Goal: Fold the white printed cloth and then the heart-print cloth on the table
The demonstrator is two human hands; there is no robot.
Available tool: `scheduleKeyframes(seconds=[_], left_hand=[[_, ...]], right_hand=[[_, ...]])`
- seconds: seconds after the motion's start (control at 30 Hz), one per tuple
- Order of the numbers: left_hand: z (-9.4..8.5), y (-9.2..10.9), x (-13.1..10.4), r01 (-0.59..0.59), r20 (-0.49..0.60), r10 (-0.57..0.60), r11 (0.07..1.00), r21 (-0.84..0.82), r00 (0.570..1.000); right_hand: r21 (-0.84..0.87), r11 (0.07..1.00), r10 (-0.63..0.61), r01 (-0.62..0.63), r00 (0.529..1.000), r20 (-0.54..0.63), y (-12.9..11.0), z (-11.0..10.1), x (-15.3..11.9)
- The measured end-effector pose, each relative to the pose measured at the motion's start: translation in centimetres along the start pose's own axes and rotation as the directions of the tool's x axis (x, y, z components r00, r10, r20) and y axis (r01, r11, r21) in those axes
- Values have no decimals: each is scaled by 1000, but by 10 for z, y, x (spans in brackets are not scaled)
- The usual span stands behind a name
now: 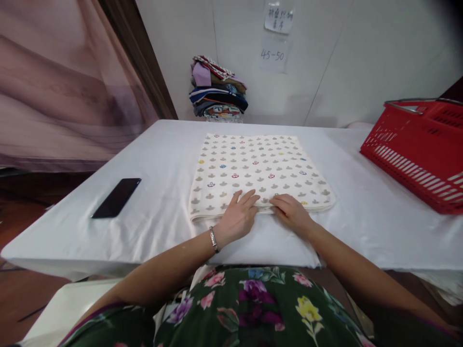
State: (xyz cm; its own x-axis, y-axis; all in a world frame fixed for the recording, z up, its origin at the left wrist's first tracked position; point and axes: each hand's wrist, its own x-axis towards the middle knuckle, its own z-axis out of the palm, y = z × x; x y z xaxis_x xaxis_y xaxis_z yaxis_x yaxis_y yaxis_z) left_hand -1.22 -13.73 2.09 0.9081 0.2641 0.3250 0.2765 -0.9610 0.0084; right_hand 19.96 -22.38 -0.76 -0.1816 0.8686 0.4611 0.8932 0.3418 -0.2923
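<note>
A cream cloth [249, 166], printed with small grey motifs and a few coloured ones, lies folded in layers on the white-covered table [159, 159]. My left hand [238, 214], with a bracelet at its wrist, rests on the near edge of the cloth with its fingers spread over the top; its thumb is hidden. Just to the right of it, my right hand [291, 212] has its fingers closed on the same near edge, which shows several stacked layers. Between the two hands is a small gap.
A black phone [116, 197] lies on the table at the left. At the right stands a red plastic basket [419, 154] with a metal handle. Behind the table's far edge rises a pile of folded fabrics [219, 91]. Paper signs [278, 19] hang on the wall; a pink curtain [72, 86] is at the left.
</note>
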Motion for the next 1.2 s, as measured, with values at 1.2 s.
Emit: scheduleKeyframes(seconds=[1.2], left_hand=[[-5,-10,-19,32,10,-34,992,118,999]], right_hand=[[-359,908,-190,217,976,110,-10,10,8]])
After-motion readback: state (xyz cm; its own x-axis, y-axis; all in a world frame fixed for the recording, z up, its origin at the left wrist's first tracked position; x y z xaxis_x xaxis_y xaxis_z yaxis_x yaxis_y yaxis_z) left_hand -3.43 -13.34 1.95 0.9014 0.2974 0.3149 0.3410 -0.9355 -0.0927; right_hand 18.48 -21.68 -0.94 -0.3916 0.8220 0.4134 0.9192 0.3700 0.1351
